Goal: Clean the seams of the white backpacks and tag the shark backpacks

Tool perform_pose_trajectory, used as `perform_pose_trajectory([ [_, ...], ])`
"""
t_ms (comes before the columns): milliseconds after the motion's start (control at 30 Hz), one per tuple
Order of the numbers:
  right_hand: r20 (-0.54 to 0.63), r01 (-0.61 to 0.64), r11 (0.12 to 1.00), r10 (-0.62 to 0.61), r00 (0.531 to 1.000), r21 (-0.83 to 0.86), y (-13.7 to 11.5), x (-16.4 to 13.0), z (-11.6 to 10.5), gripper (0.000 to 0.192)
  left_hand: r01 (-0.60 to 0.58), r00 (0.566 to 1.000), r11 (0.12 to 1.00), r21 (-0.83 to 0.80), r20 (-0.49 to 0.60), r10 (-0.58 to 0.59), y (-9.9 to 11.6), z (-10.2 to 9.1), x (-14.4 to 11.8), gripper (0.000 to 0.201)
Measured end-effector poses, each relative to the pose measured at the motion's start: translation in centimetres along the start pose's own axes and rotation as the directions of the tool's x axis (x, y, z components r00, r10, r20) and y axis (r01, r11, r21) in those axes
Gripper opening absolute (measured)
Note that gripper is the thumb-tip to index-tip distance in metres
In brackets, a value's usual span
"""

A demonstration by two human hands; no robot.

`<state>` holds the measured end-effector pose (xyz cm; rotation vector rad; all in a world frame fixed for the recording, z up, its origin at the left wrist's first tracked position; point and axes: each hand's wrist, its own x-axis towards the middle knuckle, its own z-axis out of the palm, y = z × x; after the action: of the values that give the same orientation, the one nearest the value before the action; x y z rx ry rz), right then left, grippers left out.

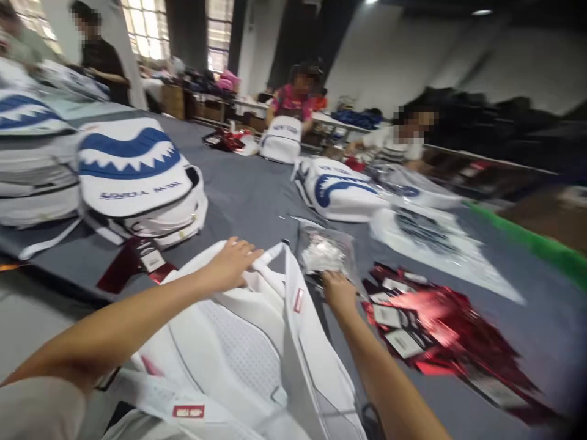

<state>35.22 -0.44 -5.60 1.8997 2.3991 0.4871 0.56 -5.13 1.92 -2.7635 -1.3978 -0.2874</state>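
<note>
A white backpack (247, 330) lies in front of me with its padded back panel and straps facing up; small red labels show on the straps. My left hand (232, 266) grips its top edge beside the carry loop, fingers curled over the fabric. To the right, my right hand (340, 294) is at the near edge of a clear plastic bag (323, 250) with shiny silvery contents. Its fingertips are hidden and blurred, so I cannot tell whether they hold anything. Red foil packets with tags (440, 324) lie just right of that hand.
A white-and-blue backpack (131, 162) stands at left beside stacked ones (32, 165). Another red tagged packet (137, 263) lies near it. Further off are another backpack (339, 189) and a plastic-wrapped one (435, 238). Several people work around the grey table (233, 195).
</note>
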Motion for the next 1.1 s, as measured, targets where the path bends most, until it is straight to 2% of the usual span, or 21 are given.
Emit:
perform_pose_trajectory([
  [200, 0.090, -0.143, 0.990, 0.143, 0.986, -0.013, 0.7, -2.9, 1.5, 0.032, -0.011, 1.000, 0.999, 0.034, 0.024, 0.010, -0.6, 0.5, 0.4, 0.079],
  [467, 0.228, -0.170, 0.981, 0.146, 0.963, 0.088, -0.3, -3.0, 4.3, 0.023, -0.007, 0.999, 0.998, 0.055, 0.032, 0.005, -0.6, 0.4, 0.4, 0.075],
  [633, 0.297, -0.176, 0.967, 0.116, 0.948, 0.186, 0.0, -3.3, 4.3, 0.031, -0.004, 0.999, 0.999, 0.041, 0.039, 0.003, -0.7, 0.6, 0.6, 0.072],
  [800, 0.305, -0.305, 0.928, 0.234, 0.923, 0.214, -0.5, -2.7, 4.2, 0.031, -0.010, 1.000, 1.000, 0.026, 0.022, 0.009, -0.6, 0.4, 0.5, 0.072],
  [933, 0.342, -0.404, 0.875, 0.307, 0.888, 0.265, 1.1, -1.1, 4.2, 0.028, -0.002, 1.000, 1.000, 0.024, 0.031, 0.001, -0.6, 0.3, 0.3, 0.071],
  [1100, 0.397, -0.482, 0.791, 0.333, 0.855, 0.376, 4.1, 1.0, 3.9, 0.030, -0.001, 1.000, 1.000, 0.024, 0.026, 0.001, -0.7, 0.4, 0.3, 0.072],
])
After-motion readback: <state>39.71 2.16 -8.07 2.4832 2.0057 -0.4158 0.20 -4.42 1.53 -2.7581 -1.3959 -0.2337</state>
